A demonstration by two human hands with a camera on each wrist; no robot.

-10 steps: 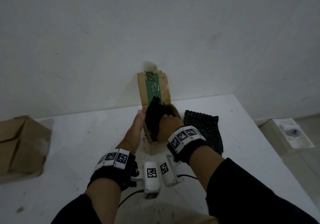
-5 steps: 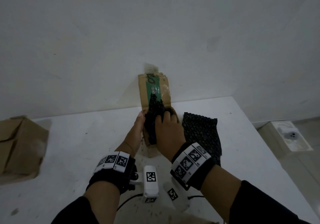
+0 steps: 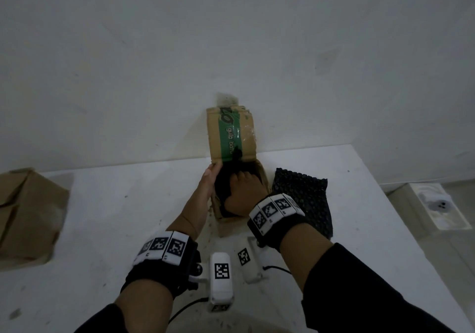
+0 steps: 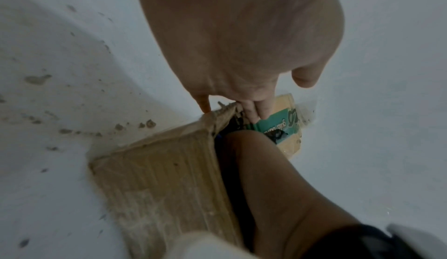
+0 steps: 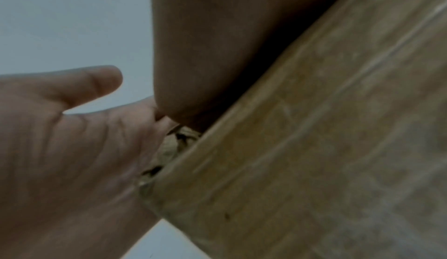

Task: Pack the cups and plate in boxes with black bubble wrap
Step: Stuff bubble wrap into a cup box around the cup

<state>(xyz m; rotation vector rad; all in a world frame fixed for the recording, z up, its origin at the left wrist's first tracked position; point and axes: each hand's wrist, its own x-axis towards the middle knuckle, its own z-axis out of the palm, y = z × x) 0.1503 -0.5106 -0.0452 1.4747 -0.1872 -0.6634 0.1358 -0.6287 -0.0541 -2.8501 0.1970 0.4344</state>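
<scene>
A small cardboard box [image 3: 231, 137] stands open at the table's far edge, its green-taped flap up against the wall. A black bubble-wrapped bundle [image 3: 223, 182] sits inside it, one tip poking up in front of the flap. My right hand [image 3: 244, 190] reaches into the box from above and its fingers curl over the bundle; the fingertips are hidden. My left hand [image 3: 212, 174] lies flat along the box's left wall [image 4: 164, 177], fingers [image 4: 254, 110] straight over the rim and thumb held apart. The right wrist view shows only my right palm [image 5: 217, 52], the box wall [image 5: 326, 148] and my left hand [image 5: 72, 129].
A loose sheet of black bubble wrap [image 3: 302, 199] lies on the white table [image 3: 115, 204] just right of the box. A larger cardboard box [image 3: 25, 217] sits at the table's left edge. A white object [image 3: 434, 204] lies on the floor beyond the right edge.
My right hand has moved forward and down into the box, and the bundle sits lower. The left hand has stayed on the box's left wall.
</scene>
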